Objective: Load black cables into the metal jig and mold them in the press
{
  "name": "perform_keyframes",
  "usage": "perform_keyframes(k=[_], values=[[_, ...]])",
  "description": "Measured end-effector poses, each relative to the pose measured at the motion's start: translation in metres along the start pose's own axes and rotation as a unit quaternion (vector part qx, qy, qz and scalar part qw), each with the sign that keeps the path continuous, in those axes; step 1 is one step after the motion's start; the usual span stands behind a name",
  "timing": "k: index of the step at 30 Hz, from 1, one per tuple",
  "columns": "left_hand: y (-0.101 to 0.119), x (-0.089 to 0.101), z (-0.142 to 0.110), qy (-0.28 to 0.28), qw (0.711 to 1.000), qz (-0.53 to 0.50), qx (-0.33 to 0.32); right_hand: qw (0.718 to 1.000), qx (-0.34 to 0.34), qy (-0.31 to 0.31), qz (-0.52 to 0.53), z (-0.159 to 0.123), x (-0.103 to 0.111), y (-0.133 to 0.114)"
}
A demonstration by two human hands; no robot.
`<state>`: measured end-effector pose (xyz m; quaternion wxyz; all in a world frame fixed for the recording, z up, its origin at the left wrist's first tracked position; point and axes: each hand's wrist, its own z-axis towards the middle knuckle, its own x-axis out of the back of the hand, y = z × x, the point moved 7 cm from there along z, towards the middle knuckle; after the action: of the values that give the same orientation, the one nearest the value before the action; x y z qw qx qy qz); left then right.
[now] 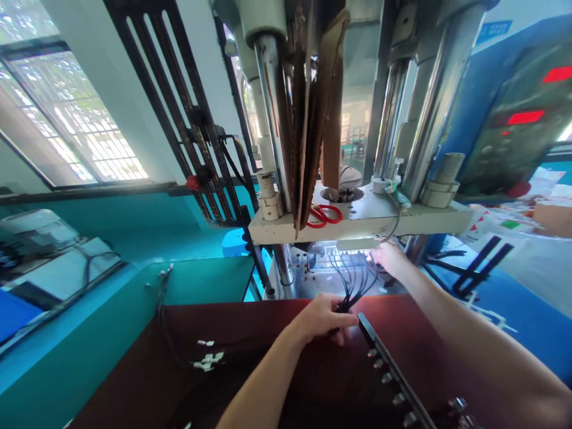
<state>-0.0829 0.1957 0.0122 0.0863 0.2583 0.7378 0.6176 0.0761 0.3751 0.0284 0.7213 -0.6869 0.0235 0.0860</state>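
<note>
Two bare hands at work around the pale plate [366, 227]! In front of and below it, the left hand [322, 319] had thumb and fingers closed around a bundle of dark cables [350, 298], which fanned out from that grip toward a clear fixture [322, 257] underneath the plate. That bunching looked like a way of keeping the strands together and steady, with their far ends apart. And beneath the plate's right half, the right hand [386, 258] was in just under the front edge, near those far ends; its fingertips were too blurred to tell what they pinched, if anything.

Now, the edges! Headroom under the plate was tight, its lower edge close above the right knuckles. More room lay in front of the plate, over the brown table [277, 316], though a black bar [388, 357] ended right at the left fingers, likely limiting any swing rightward. On the plate, red-handled scissors [324, 212] sat near the front edge, perhaps for easy reach, just beside upright cardboard [329, 77].
</note>
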Motion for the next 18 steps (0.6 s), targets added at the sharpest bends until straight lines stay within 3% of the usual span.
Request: perform_keyframes(k=[2, 3, 5, 7, 11, 16, 18], values=[[0.003, -0.026, -0.003, -0.139, 0.974, -0.178, 0.006, 0.999, -0.027, -0.002, 0.031, -0.03, 0.005, 0.005], [0.004, -0.036, -0.003, -0.173, 0.955, -0.242, 0.008, 0.998, -0.036, 0.0, 0.044, -0.046, 0.006, 0.006], [0.006, -0.052, 0.001, -0.192, 0.925, -0.329, 0.007, 0.997, -0.039, 0.013, 0.065, -0.076, 0.009, 0.004], [0.006, -0.064, 0.004, -0.177, 0.912, -0.369, 0.015, 0.995, -0.033, 0.032, 0.085, -0.1, 0.011, -0.001], [0.008, -0.082, -0.006, -0.148, 0.908, -0.388, 0.052, 0.989, -0.023, 0.076, 0.123, -0.124, 0.022, -0.006], [0.013, -0.115, -0.054, -0.212, 0.929, -0.296, 0.071, 0.981, -0.04, 0.135, 0.136, -0.125, 0.054, 0.0], [0.016, -0.123, -0.07, -0.208, 0.942, -0.258, 0.058, 0.977, -0.044, 0.157, 0.135, -0.128, 0.072, 0.0]])
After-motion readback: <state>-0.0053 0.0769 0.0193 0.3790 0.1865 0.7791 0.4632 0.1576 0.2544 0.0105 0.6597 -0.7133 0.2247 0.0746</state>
